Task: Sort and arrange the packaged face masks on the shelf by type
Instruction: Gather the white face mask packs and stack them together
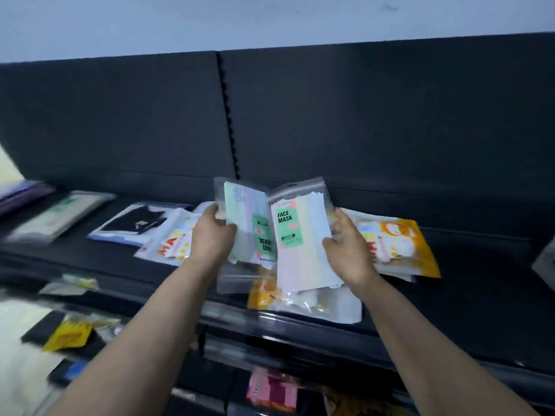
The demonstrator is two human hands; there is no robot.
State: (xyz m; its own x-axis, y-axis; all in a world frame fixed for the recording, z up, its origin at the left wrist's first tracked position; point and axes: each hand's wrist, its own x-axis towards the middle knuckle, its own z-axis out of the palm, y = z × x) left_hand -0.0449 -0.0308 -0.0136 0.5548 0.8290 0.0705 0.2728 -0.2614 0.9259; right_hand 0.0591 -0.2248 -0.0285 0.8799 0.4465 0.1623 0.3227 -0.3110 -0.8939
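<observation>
The left hand [211, 235] grips one clear zip pouch of pastel masks with a green label [240, 223] by its left edge, thumb on the front and fingers curled behind. The right hand [348, 250] pinches a second clear pouch of pastel masks with a green "FACE MASK" label [303, 244] along its right edge. Both pouches are raised just above the dark shelf [480, 280], side by side, their inner edges overlapping over a loose heap of other packets. The two look like the same type, so the step in hand appears to be pairing them. To do it well, turn the left pouch end for end, square the edges into one stack, and lay it on a bare patch of shelf. Keep it apart from the orange-and-white printed pouch [402, 244] at the right, the white pouch with orange lettering [168, 247] and the clear pouch of black masks [135, 223] at the left. A light edge grip suits the slippery film, since a hard squeeze would probably buckle it. Each pouch's long axis runs away from the person, toward the shelf's back panel. The right pouch leans a little leftward at its far end, with its hang-hole header farthest away and its label reading upright. The left pouch's label reads upside down, so it points the opposite way.
</observation>
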